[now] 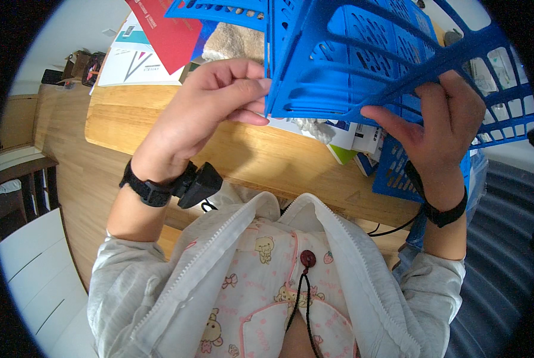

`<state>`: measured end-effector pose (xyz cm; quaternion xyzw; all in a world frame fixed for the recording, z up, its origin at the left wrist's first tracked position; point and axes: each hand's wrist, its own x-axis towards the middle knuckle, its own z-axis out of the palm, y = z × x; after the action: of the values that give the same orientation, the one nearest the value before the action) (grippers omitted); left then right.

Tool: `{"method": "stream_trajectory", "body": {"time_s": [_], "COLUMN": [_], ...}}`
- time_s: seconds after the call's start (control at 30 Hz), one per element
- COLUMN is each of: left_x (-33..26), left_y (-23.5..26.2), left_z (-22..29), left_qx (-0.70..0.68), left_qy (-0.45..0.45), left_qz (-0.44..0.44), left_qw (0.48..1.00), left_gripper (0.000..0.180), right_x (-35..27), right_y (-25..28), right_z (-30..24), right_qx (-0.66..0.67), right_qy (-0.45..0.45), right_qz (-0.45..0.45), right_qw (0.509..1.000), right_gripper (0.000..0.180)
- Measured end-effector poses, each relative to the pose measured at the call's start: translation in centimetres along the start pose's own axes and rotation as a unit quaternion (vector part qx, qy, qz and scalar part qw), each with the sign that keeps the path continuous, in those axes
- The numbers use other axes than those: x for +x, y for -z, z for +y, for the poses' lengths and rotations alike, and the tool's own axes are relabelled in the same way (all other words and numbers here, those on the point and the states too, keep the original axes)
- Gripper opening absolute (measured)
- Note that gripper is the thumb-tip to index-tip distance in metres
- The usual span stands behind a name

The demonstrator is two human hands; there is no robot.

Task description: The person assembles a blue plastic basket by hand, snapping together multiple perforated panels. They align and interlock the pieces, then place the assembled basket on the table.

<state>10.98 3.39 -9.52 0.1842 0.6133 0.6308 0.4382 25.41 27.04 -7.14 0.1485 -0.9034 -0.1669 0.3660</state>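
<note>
A blue plastic file rack (332, 89) with perforated panels and slatted sides is held up over the front of the wooden table. My left hand (213, 98) pinches the near edge of one of its upright panels between thumb and fingers. On the other side, my right hand (443, 128) grips the rack's lower frame, its thumb along the bar and its fingers reaching up behind it. Another blue perforated piece (392, 170) shows below, at the table's right front edge, partly hidden by my right hand and wrist.
The wooden table (142, 128) has a red folder (167, 36), a white printed box (137, 67) and a beige fluffy item (234, 43) toward the back. White crumpled material (315, 128) and several booklets or boxes lie under the rack. A dark ribbed surface (494, 238) is at right.
</note>
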Motion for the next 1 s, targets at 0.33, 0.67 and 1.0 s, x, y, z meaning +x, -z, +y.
{"method": "stream_trajectory", "body": {"time_s": [0.33, 0.67, 1.0], "left_x": [-0.1, -0.2, -0.2], "left_y": [-0.2, -0.9, -1.1], "left_z": [0.3, 0.2, 0.1], "left_qx": [0.046, 0.065, 0.031], "left_qy": [0.006, -0.019, -0.001], "left_qz": [-0.019, -0.039, -0.052], "left_qw": [0.999, 0.997, 0.998], "left_gripper": [0.015, 0.017, 0.015], "right_x": [-0.4, -0.2, 0.1], "right_y": [0.1, -0.1, 0.3], "right_z": [-0.1, -0.5, -0.3], "right_qx": [-0.032, -0.019, -0.028], "right_qy": [-0.019, -0.044, -0.034], "right_qz": [-0.008, -0.003, -0.031], "right_qw": [0.999, 0.999, 0.999], "right_gripper": [0.055, 0.054, 0.053]}}
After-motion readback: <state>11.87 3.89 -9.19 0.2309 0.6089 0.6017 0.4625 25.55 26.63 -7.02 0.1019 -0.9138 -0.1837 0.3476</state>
